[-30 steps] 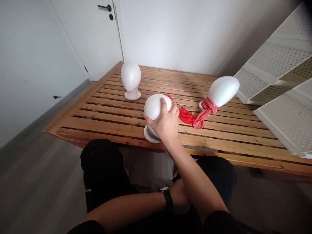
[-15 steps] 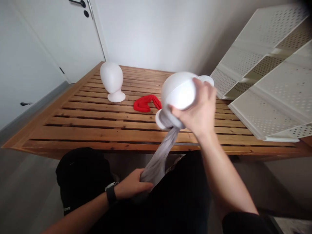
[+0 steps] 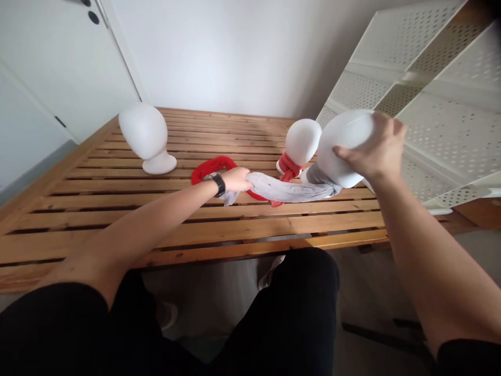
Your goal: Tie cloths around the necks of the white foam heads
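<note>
1. The surface is a slatted pine table [image 3: 203, 230], its long boards running across the frame with dark gaps between them and a warm orange-brown finish.
2. The left hand [image 3: 237, 180], with a black wristband [image 3: 218, 184] on its wrist, sits just above the table at centre. Its fingers are curled shut around the loose end of a grey fabric [image 3: 289, 190].
3. The grey fabric runs taut to the right, from that hand to the neck of a white foam mannequin head [image 3: 344, 146].
4. The right hand [image 3: 381, 146] holds that head tilted over on its side above the right of the table. Its fingers are spread over the dome and its thumb lies along the underside, so the hand is gripping it.
5. A red fabric loop [image 3: 211, 169] lies on the slats just behind the left hand, and a strip of it passes under the grey fabric.
6. A second foam head [image 3: 301, 141] stands upright near the far edge, just left of the held one, with red cloth [image 3: 288, 168] knotted around its neck.
7. A third foam head [image 3: 144, 130] stands at the upper left of the table on its round base.
8. A white door [image 3: 58, 57] and white wall [image 3: 211, 52] fill the upper left and top of the frame. White perforated shelving [image 3: 450, 120] leans in at the upper right.
</note>
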The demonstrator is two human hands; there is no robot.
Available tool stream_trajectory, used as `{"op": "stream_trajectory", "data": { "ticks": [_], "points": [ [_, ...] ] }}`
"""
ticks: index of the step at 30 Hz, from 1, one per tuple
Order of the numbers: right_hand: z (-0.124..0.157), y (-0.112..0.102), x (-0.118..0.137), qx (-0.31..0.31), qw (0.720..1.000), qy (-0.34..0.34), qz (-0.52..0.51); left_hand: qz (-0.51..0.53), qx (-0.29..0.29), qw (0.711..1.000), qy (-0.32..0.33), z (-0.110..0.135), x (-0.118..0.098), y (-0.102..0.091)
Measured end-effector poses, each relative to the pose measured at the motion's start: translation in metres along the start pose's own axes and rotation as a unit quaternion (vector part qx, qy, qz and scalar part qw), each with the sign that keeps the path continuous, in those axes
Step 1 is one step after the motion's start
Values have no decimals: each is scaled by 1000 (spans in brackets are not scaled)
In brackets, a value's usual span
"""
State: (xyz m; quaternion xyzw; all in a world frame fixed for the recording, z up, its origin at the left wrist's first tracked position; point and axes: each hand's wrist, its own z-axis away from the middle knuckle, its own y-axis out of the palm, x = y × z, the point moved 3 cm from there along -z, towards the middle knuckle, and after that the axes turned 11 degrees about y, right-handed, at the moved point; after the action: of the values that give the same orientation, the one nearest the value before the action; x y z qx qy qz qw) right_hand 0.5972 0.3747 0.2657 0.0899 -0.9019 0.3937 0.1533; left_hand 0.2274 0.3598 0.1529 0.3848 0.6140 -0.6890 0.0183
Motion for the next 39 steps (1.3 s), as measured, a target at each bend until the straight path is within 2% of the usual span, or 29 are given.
{"op": "stream_trajectory", "data": {
  "ticks": [2, 4, 7, 10, 13, 15, 17, 20, 24, 26, 28, 30, 32, 34, 37, 39],
  "points": [
    [-4, 26, -17, 31, 999, 4, -19, -78, -2, 997, 0, -60, 2, -11],
    [-4, 49, -29, 54, 998, 22, -19, -109, -12, 994, -1, -114, 3, -15],
    [-2, 78, -41, 73, 996, 41, -8, -125, -45, 991, -22, -176, 9, -12],
    [2, 101, -47, 76, 997, 33, -7, -144, -90, 983, -72, -210, 22, 5],
    [7, 115, -53, 76, 996, 36, -1, -151, -82, 978, -121, -214, 41, 34],
    [11, 120, -56, 78, 996, 33, 1, -146, -60, 981, -116, -202, 53, 53],
    [13, 123, -58, 79, 997, 25, -1, -139, -46, 986, -79, -183, 62, 68],
    [13, 123, -59, 88, 996, 23, -8, -129, -53, 990, -31, -144, 71, 76],
    [13, 117, -62, 112, 992, 51, -6, -113, -108, 988, 0, -80, 80, 67],
    [14, 110, -62, 110, 992, 64, -7, -107, -134, 985, 9, -41, 92, 58],
    [18, 98, -56, 89, 995, 50, -19, -110, -160, 981, 17, 0, 112, 47],
    [30, 82, -38, 47, 997, 8, -54, -124, -191, 974, 8, 41, 143, 32],
    [55, 65, -7, 0, 993, -35, -110, -136, -239, 960, -59, 79, 182, 14],
    [93, 52, 33, -25, 983, -57, -170, -141, -289, 930, -175, 113, 223, -7],
    [163, 50, 94, 15, 965, -92, -245, -115, -331, 868, -352, 152, 276, -36],
    [206, 62, 125, 63, 953, -147, -257, -83, -342, 849, -394, 164, 300, -51]
  ]
}}
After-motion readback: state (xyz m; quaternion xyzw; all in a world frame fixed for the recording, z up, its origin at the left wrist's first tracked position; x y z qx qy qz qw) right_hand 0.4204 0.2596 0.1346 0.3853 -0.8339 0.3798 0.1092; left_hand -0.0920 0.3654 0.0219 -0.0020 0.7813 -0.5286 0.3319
